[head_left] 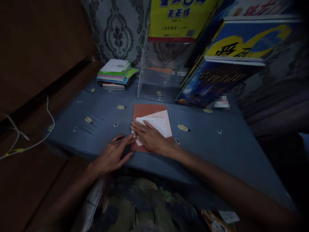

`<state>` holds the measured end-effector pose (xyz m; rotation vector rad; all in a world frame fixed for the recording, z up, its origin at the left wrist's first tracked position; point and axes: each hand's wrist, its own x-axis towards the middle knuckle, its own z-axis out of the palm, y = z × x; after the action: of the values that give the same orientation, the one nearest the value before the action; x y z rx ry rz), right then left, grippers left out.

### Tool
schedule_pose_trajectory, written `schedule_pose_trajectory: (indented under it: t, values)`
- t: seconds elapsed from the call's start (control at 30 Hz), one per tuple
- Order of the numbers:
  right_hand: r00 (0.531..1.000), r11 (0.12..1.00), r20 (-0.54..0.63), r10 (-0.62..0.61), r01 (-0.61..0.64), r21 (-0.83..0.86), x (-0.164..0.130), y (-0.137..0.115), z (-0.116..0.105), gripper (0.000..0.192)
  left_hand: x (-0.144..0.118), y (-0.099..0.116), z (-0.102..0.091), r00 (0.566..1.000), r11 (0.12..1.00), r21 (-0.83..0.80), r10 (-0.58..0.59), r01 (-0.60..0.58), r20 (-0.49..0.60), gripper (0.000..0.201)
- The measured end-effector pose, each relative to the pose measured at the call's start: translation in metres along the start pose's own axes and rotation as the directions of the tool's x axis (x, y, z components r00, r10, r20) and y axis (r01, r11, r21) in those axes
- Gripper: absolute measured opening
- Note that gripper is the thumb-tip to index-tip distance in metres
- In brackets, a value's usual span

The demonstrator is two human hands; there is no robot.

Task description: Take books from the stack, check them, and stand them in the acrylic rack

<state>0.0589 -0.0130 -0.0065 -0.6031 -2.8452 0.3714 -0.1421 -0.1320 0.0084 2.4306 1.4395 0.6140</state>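
A reddish-brown booklet lies flat near the front edge of the table. On top of it is a pale pink printed sheet, set at a slant and looking folded. My right hand rests flat across the sheet with its fingers stretched to the left. Beside it, my left hand has its fingers spread, the fingertips touching the left edge of the sheet and booklet. Part of the sheet is hidden under my right hand. Neither hand grips anything.
The table has a blue patterned cloth. A stack of books sits at the back left. Behind the booklet stands a clear acrylic holder with a yellow book; several picture books lean at right. A white cable hangs left.
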Motion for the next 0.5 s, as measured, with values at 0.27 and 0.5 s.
schedule_pose_trajectory:
  t: [0.27,0.5]
  values:
    - [0.995,0.998,-0.081,0.056,-0.059,-0.029,-0.100,-0.041,0.005,0.067,-0.003,-0.005,0.002,0.992,0.987,0.092,0.128,-0.129,0.011,0.060]
    - [0.945,0.956,-0.230,0.231,-0.265,-0.126,-0.141,-0.052,0.002,0.077,-0.010,-0.001,0.006,0.970,0.951,0.191,0.242,-0.242,0.024,0.060]
